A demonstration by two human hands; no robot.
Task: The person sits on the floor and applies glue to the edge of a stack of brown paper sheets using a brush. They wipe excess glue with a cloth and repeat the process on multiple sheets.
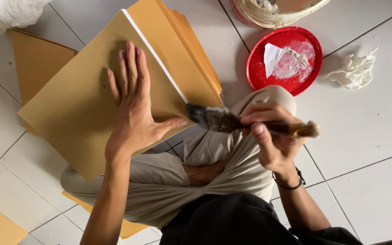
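Pressing flat on a tan cardboard sheet [75,109], the left hand [134,109] is seen open, fingers spread, nothing grasped. The sheet is rested across the seated person's knee, over a stack of orange-brown sheets [191,50] whose white edge [157,56] is exposed along the right side. A paste brush [223,120] is clenched in the right hand [273,136], its bristles brought to the sheet's near right corner. A red lid [284,61] smeared with white paste is set far right on the tiled floor [368,136], beside a crumpled rag [355,72]. Pasting appears barely begun; most of the edge looks uncoated.
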